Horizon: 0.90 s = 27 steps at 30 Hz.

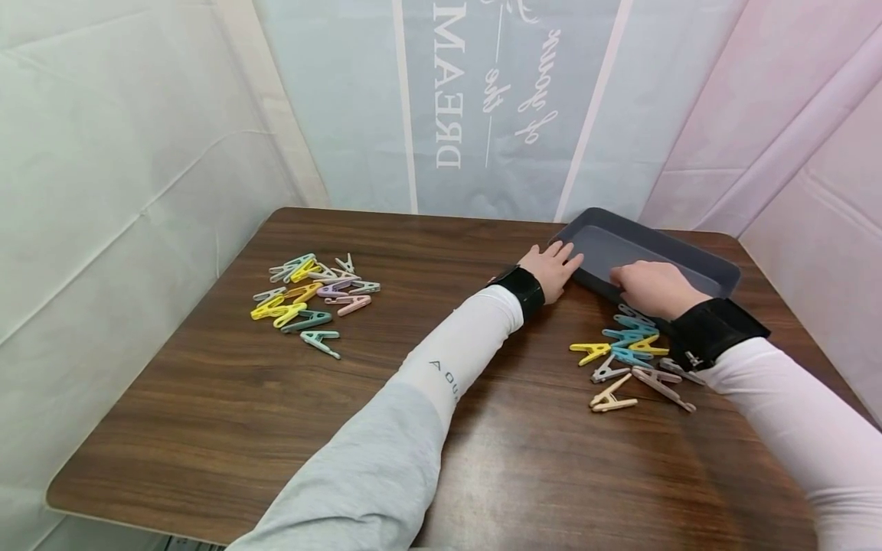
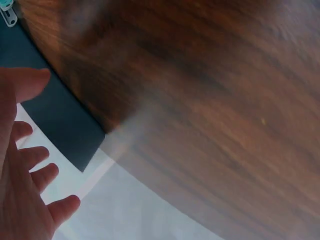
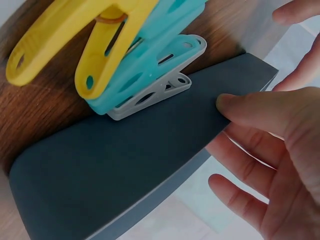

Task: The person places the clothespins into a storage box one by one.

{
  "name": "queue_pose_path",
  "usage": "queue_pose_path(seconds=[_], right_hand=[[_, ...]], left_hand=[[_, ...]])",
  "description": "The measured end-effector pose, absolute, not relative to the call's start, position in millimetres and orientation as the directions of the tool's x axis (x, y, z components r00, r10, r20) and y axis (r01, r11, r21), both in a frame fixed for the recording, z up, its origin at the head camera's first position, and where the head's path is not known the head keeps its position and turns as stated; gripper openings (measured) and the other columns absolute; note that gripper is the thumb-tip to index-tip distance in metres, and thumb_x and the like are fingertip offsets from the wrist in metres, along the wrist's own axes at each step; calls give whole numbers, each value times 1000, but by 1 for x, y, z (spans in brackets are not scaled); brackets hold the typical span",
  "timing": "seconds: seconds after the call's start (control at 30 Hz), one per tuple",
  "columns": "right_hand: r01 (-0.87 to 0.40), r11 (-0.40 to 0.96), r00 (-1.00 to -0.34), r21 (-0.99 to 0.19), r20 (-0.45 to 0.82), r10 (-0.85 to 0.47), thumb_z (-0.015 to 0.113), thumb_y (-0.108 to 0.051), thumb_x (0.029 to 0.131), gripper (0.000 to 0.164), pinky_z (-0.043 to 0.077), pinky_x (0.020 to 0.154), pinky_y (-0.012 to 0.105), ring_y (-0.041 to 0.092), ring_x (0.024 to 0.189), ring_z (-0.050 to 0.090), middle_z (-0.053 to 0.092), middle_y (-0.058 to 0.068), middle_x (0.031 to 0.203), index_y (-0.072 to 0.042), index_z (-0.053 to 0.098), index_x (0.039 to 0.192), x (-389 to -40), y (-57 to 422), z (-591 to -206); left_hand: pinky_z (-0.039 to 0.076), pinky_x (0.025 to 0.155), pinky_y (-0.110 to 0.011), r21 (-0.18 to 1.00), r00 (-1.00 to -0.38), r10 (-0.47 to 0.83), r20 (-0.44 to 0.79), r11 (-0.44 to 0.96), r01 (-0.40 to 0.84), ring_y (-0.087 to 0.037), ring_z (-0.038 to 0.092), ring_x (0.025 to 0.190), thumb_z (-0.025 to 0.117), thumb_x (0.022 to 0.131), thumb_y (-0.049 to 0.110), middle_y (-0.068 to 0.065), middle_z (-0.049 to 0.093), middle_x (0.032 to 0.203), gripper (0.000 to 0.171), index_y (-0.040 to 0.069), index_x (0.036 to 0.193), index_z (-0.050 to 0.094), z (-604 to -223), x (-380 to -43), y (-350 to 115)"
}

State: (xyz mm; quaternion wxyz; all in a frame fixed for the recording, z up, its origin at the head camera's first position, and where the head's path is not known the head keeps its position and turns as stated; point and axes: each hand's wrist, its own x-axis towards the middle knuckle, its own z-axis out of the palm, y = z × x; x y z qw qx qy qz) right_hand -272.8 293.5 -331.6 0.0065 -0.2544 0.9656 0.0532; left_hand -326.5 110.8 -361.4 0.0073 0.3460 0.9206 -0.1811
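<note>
A dark grey rectangular tray [image 1: 613, 243] lies at the back right of the table. My right hand [image 1: 656, 289] grips its near wall, with the thumb on the outer face and the fingers over the rim in the right wrist view. At the tray's left end is my left hand [image 1: 551, 269], fingers spread; contact with the tray cannot be made out. Close against the near wall [image 3: 110, 165] lies a pile of clothespins, among them a blue one [image 1: 630, 335], a yellow one [image 1: 590, 352] and a beige one [image 1: 612, 396].
Another group of clothespins, including a purple one [image 1: 334, 288], a pink one [image 1: 350, 304] and a mint one [image 1: 321, 342], is spread on the left of the wooden table [image 1: 207, 405]. A printed cloth [image 1: 510, 184] hangs behind the back edge.
</note>
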Motion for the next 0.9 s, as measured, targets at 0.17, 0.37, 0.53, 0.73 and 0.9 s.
queue_pose_path(seconds=[0.17, 0.37, 0.53, 0.73, 0.9], right_hand=[[-507, 857, -862, 89, -30, -507, 68, 7, 81, 14, 50, 63, 45, 26, 68, 61, 64, 8, 76, 3, 67, 94, -271, 290, -329], [-521, 849, -853, 87, -26, -521, 68, 8, 81, 14, 50, 62, 44, 26, 69, 62, 64, 8, 77, 2, 67, 93, -272, 289, -329], [-520, 851, -854, 74, -27, -520, 68, 8, 81, 14, 51, 64, 45, 27, 71, 62, 65, 9, 79, 1, 68, 94, -274, 288, -330], [-524, 849, -852, 67, -25, -523, 69, 7, 81, 14, 51, 64, 45, 27, 70, 62, 65, 9, 79, -1, 68, 92, -274, 283, -331], [-513, 856, -858, 61, -35, -512, 69, 7, 82, 14, 51, 64, 45, 26, 70, 62, 65, 8, 79, -2, 69, 93, -273, 283, -332]], left_hand=[[23, 112, -38, -319, -741, 660, -123, 681, 660, -17, 28, 141, 38, 105, 30, 0, 32, 154, 53, 24, 155, 22, -366, -332, 112], [35, 105, -33, -321, -684, 726, -77, 631, 706, -16, 50, 124, 43, 105, 22, 1, 54, 137, 42, 21, 147, 41, -364, -336, 108], [47, 90, -31, -313, -637, 770, -42, 595, 740, -13, 60, 109, 46, 104, 16, 2, 64, 120, 32, 18, 134, 55, -359, -334, 102], [48, 88, -30, -298, -606, 793, -56, 566, 769, -13, 62, 103, 48, 103, 13, 1, 66, 115, 29, 15, 131, 56, -357, -330, 91], [48, 88, -29, -282, -588, 806, -73, 549, 787, -14, 62, 103, 48, 103, 11, 0, 66, 115, 32, 14, 134, 55, -357, -331, 81]])
